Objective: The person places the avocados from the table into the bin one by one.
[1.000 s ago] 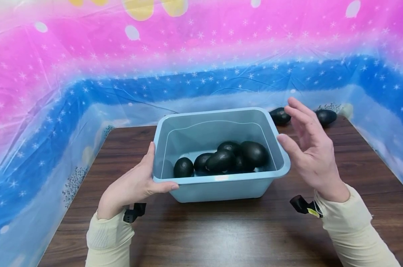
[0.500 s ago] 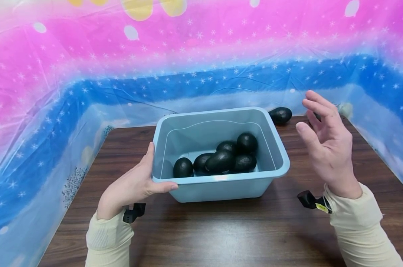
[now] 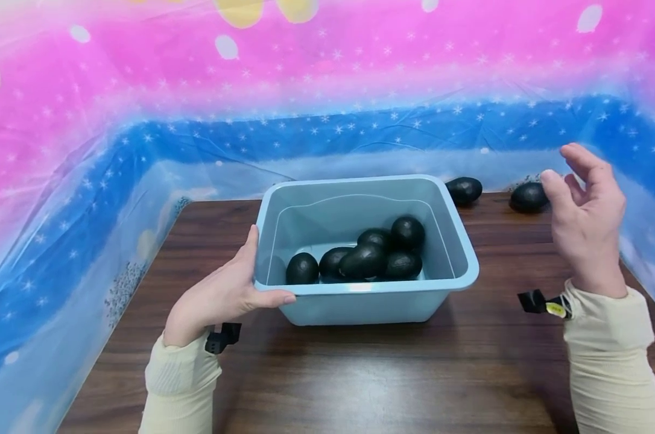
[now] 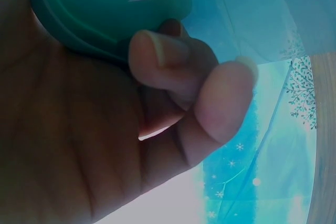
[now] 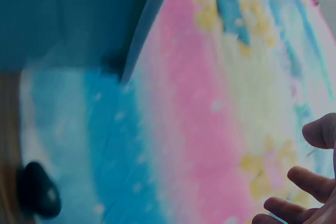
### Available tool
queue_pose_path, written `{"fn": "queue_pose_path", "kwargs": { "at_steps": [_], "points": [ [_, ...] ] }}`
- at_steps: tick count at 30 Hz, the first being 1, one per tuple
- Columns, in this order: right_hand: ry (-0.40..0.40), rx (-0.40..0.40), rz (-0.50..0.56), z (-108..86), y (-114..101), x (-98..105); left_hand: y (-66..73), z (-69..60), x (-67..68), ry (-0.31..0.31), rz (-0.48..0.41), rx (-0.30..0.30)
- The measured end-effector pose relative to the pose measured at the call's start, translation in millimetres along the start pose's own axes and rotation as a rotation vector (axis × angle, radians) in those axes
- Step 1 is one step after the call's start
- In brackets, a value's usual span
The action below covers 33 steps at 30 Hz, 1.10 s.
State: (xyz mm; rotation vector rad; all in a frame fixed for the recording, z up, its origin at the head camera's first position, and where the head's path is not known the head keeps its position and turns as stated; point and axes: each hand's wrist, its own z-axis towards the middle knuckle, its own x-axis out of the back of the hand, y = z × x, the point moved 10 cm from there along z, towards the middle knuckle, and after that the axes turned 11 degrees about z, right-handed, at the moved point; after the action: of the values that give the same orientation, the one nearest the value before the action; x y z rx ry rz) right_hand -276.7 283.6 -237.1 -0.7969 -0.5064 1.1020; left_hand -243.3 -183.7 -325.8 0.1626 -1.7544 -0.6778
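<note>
A light blue plastic basin [image 3: 360, 308] stands on the table in the head view, with several dark avocados [image 3: 363, 260] lying in its bottom. My left hand [image 3: 216, 298] holds its near left corner, thumb along the front rim. The left wrist view shows the curled fingers [image 4: 223, 100] against the basin's wall. To the right of the basin, my right hand [image 3: 590, 220] is raised with loosely bent fingers and nothing in them. Just left of its fingertips, as the head view has it, an avocado [image 3: 527, 198] lies at the table's back edge.
Another avocado [image 3: 465, 191] lies at the back, right behind the basin's right side and partly hidden by its rim. A patterned pink and blue cloth [image 3: 327, 132] walls the brown wooden table [image 3: 360, 380] at the back and sides.
An avocado has dropped onto the others in the basin's right part. My right hand has moved away to the right, uncovering the far avocado. The left hand keeps its hold.
</note>
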Motion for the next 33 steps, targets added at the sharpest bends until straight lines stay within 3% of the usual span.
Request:
{"fn": "queue_pose_path", "kwargs": {
  "at_steps": [3,9,16,23,28,33],
  "points": [
    [0.01,-0.104,-0.124,16.2,34,14,-1.7,0.1,-1.1,-0.014,0.023,0.032],
    [-0.063,-0.313,-0.381,42.3,108,28,3.3,1.3,0.5,0.013,-0.035,-0.014],
    [-0.167,-0.494,-0.536,57.4,188,37,0.4,0.8,-1.0,0.011,-0.018,0.0],
    [-0.281,-0.495,-0.652,64.4,229,34,2.9,1.1,3.8,0.039,-0.044,-0.034],
    [-0.349,-0.499,-0.733,60.6,256,44,0.1,0.1,0.3,0.026,-0.025,0.001],
    [-0.391,-0.499,-0.727,58.3,276,48,-3.1,-3.1,0.9,0.021,0.004,0.047]
  ]
}}
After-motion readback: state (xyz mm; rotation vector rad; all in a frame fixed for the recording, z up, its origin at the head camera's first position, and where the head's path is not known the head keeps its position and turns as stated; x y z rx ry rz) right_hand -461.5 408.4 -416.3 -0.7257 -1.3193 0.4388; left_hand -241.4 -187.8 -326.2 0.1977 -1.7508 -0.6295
